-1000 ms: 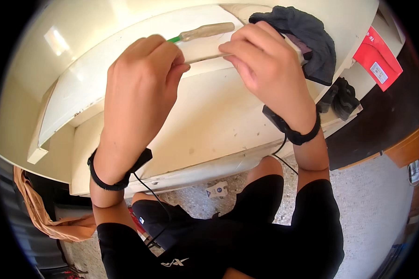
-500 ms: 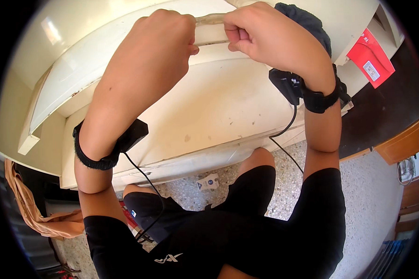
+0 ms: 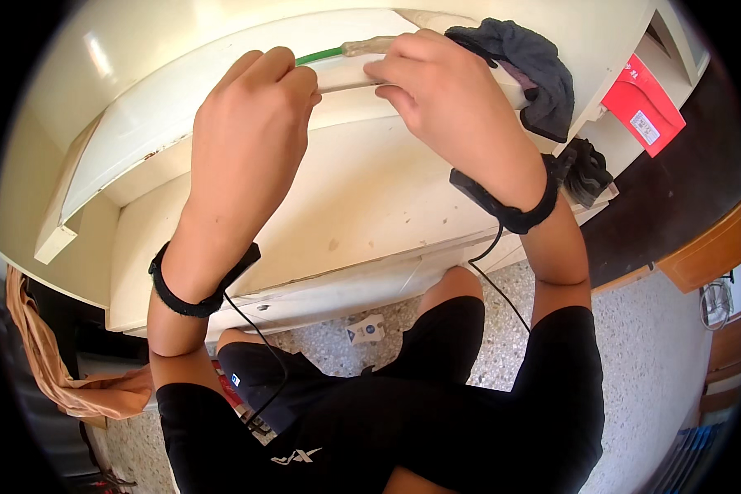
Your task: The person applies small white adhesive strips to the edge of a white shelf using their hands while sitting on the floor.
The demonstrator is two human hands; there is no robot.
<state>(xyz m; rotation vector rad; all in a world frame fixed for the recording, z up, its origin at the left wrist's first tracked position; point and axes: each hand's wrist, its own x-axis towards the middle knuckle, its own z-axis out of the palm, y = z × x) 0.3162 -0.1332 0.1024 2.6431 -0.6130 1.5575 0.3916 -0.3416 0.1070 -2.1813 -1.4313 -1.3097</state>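
My left hand [image 3: 253, 115], fingers curled, grips the end of a thin green rod-like piece [image 3: 319, 56]. Joined to its right end, or fitted over it, is a translucent tan piece [image 3: 366, 47]; I cannot make out its kind. The tan piece runs behind the fingers of my right hand [image 3: 436, 86], which are bent around it, while the thumb hangs a little below. Both hands are held over the white ledge of a cream cabinet [image 3: 370, 189]. A dark grey cloth [image 3: 543, 74] lies just right of my right hand.
Right of the cloth, a red packet [image 3: 646, 107] with a white label sits by a shelf opening. A black object [image 3: 586, 171] rests beneath it, near the dark tabletop [image 3: 659, 206]. Cables hang from bands on both wrists. A white card-like item [image 3: 365, 329] is on the speckled floor.
Both hands have shifted, the left one down and leftward, the right one downward. The green piece now shows between left hand and tan piece. More of the cloth and the black object is visible.
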